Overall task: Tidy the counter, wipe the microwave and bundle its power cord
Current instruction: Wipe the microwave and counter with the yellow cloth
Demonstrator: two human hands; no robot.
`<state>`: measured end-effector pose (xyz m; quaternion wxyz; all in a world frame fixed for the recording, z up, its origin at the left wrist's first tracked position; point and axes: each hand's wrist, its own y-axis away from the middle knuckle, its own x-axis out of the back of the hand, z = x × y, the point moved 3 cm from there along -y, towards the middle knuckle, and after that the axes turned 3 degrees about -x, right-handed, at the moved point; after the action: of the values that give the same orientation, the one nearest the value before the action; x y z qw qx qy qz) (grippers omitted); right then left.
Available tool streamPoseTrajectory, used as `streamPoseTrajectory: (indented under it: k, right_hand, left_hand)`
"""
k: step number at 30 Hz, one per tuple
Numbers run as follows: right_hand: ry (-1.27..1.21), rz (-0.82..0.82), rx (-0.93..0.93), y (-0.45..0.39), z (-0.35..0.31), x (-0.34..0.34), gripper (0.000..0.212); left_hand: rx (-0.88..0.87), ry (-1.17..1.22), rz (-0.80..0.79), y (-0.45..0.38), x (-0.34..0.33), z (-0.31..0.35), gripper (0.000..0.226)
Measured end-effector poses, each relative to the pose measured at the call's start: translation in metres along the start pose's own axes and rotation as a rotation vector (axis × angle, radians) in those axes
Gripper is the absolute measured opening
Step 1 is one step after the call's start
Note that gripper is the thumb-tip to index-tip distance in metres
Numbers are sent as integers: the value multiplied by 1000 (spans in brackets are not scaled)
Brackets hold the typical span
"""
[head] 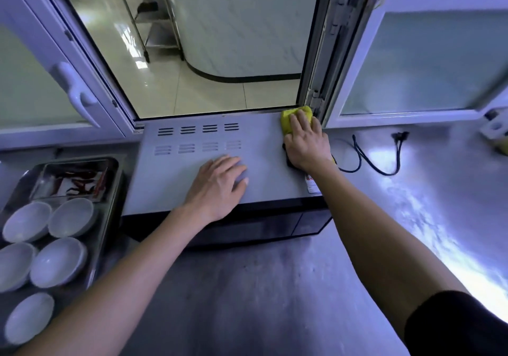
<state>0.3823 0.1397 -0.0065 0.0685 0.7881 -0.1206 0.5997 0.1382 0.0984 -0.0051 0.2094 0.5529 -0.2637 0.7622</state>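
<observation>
R hand [307,144] presses flat on yellow cloth [292,121] at far R corner of microwave [192,179] top, fingers straight, not curled round it; cloth sticks out just past the fingertips, up against the window frame [316,61]. L hand [218,184] lies flat on microwave top, fingers spread, holding nothing, near and to L of R hand, vent slots [198,137] just beyond its fingertips. Power cord [376,157] lies loose on counter [275,287] to R of R hand, unbundled. Metal tray [110,190] w/ white bowls [57,261] well to L of L hand.
</observation>
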Motion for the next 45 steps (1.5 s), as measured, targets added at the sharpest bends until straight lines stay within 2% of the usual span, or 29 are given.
streamPoseTrajectory:
  k: [5, 10, 18, 23, 29, 33, 39, 45]
  right_hand:
    - [66, 13, -25, 41, -25, -6, 55]
    - [50, -48, -43, 69, -80, -20, 61]
    - [52, -103, 131, 118, -212, -51, 63]
    - [67, -96, 171, 156, -239, -63, 62]
    - [45, -27, 91, 187, -214, -54, 67]
    - [28, 50, -14, 193, -162, -44, 65]
    - [3, 120, -141, 180, -68, -25, 55]
    - [-113, 227, -235, 172, 12, -13, 61]
  left_hand:
    - [-45, -6, 3, 25, 13, -19, 48]
    - [-64, 10, 42, 61, 26, -52, 45]
    - [-6, 16, 124, 121, 50, -118, 41]
    - [-7, 22, 135, 136, 57, -130, 45]
    - [-59, 20, 124, 123, 57, -116, 31]
    - [-101, 36, 66, 105, 53, -90, 45]
    - [-206, 25, 28, 68, 33, -41, 46]
    - [-233, 17, -51, 11, 6, 33, 50]
